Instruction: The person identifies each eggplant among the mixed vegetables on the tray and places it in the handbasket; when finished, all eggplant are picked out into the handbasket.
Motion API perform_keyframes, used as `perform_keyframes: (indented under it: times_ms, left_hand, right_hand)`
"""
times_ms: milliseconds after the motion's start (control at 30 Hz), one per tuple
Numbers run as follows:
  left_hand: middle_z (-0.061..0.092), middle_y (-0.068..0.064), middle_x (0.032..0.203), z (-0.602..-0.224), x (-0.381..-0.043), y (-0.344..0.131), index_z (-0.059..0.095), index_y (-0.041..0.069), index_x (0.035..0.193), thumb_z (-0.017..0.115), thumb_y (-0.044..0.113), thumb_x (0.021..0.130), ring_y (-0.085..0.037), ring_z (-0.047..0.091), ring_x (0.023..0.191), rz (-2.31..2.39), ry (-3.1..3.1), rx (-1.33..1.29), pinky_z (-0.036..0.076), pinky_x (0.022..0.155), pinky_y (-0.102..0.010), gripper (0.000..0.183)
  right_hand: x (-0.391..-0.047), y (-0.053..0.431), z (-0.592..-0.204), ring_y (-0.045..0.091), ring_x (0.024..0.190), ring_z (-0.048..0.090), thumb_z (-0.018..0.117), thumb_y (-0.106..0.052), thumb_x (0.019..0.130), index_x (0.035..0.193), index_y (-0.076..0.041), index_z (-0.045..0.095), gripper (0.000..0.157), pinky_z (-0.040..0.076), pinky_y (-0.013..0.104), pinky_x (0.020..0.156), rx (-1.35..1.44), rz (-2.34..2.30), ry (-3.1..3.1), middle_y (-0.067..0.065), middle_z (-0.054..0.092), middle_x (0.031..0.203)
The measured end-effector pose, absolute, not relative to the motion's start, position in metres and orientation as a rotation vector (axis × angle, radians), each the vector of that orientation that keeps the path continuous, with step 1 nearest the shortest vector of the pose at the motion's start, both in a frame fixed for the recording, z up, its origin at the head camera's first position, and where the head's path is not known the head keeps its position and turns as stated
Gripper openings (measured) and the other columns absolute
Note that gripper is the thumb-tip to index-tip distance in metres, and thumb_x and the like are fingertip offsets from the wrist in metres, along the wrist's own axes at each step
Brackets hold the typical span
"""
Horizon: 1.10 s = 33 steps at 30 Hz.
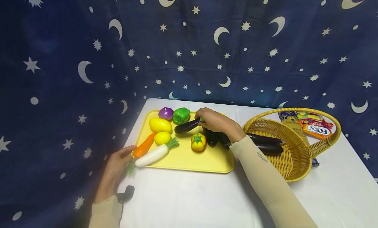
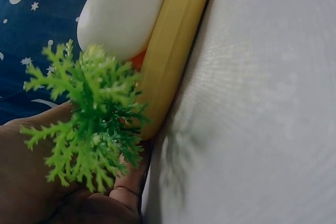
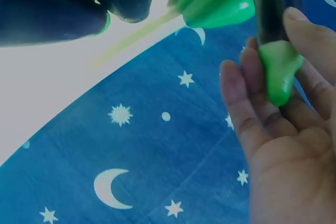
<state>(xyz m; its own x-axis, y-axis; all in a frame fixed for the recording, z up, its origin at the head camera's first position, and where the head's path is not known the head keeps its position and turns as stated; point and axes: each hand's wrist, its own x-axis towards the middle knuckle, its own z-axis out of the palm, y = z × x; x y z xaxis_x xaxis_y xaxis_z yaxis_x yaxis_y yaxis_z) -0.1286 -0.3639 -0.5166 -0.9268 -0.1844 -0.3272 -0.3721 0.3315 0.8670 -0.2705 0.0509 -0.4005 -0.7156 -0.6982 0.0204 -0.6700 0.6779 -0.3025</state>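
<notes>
My right hand (image 1: 217, 121) pinches a dark eggplant (image 1: 186, 126) at its green stem end (image 3: 278, 72), tilted over the yellow tray (image 1: 183, 164). Two more eggplants (image 1: 211, 138) lie partly under that hand, beside a red-and-yellow tomato (image 1: 198, 142). At the tray's near left corner, my left hand (image 1: 116, 164) grips the rim, next to an orange carrot (image 1: 144, 146) whose green leaves (image 2: 94, 114) hang past the edge. A white radish (image 1: 152, 155) lies along the carrot. Farther back sit a lemon (image 1: 162, 138), a larger yellow fruit (image 1: 160, 125), a purple onion (image 1: 166, 113) and a green pepper (image 1: 181, 115).
To the right of the tray stands a wicker basket (image 1: 304, 165) with a tall handle, holding eggplants (image 1: 270, 149). Behind it lie an orange Fox's packet (image 1: 317, 127) and a gold-and-blue packet (image 1: 295, 124). A star-patterned cloth (image 1: 200, 41) hangs along the white table's back and left.
</notes>
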Motion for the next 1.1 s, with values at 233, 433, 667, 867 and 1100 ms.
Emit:
perform_keyframes:
  times_ms: [233,433,667,867,1100]
  left_hand:
    - [0.048,-0.014,0.167,-0.512,-0.125,-0.364,0.057,0.013,0.155,0.059,0.009,0.098,-0.034,0.036,0.16,1.573,2.437,-0.538,0.044,0.121,-0.04,0.056]
    - [0.047,-0.013,0.168,-0.514,-0.125,-0.362,0.057,0.015,0.155,0.058,0.009,0.096,-0.038,0.032,0.162,1.558,2.418,-0.553,0.029,0.132,-0.06,0.06]
    - [0.046,-0.013,0.169,-0.517,-0.126,-0.364,0.054,0.016,0.157,0.061,0.011,0.097,-0.037,0.031,0.162,1.587,2.387,-0.552,0.031,0.131,-0.057,0.06]
    - [0.047,-0.013,0.168,-0.517,-0.128,-0.363,0.055,0.016,0.156,0.06,0.011,0.097,-0.037,0.031,0.162,1.582,2.397,-0.544,0.026,0.133,-0.061,0.06]
    - [0.042,-0.015,0.171,-0.515,-0.126,-0.364,0.052,0.016,0.159,0.061,0.012,0.1,-0.039,0.026,0.164,1.625,2.339,-0.57,0.024,0.133,-0.063,0.06]
  right_hand:
    - [-0.25,0.063,-0.385,0.029,0.112,0.064,0.071,-0.011,0.1,0.122,-0.005,0.073,0.022,0.057,0.042,0.102,-1.202,-0.588,2.809,0.01,0.07,0.118]
    - [-0.234,0.075,-0.371,0.026,0.113,0.063,0.075,-0.008,0.097,0.12,-0.006,0.073,0.023,0.058,0.041,0.102,-1.273,-0.61,2.858,0.01,0.069,0.117]
    - [-0.217,0.091,-0.363,0.023,0.106,0.068,0.078,-0.005,0.094,0.117,-0.005,0.073,0.024,0.062,0.039,0.093,-1.273,-0.637,2.873,0.01,0.068,0.116]
    - [-0.202,0.109,-0.358,0.021,0.11,0.069,0.08,-0.003,0.092,0.116,-0.009,0.073,0.026,0.062,0.039,0.095,-1.295,-0.704,2.908,0.006,0.067,0.119]
    - [-0.172,0.132,-0.347,0.02,0.112,0.069,0.081,0.005,0.087,0.113,-0.01,0.075,0.03,0.063,0.039,0.094,-1.447,-0.798,2.892,0.002,0.069,0.118]
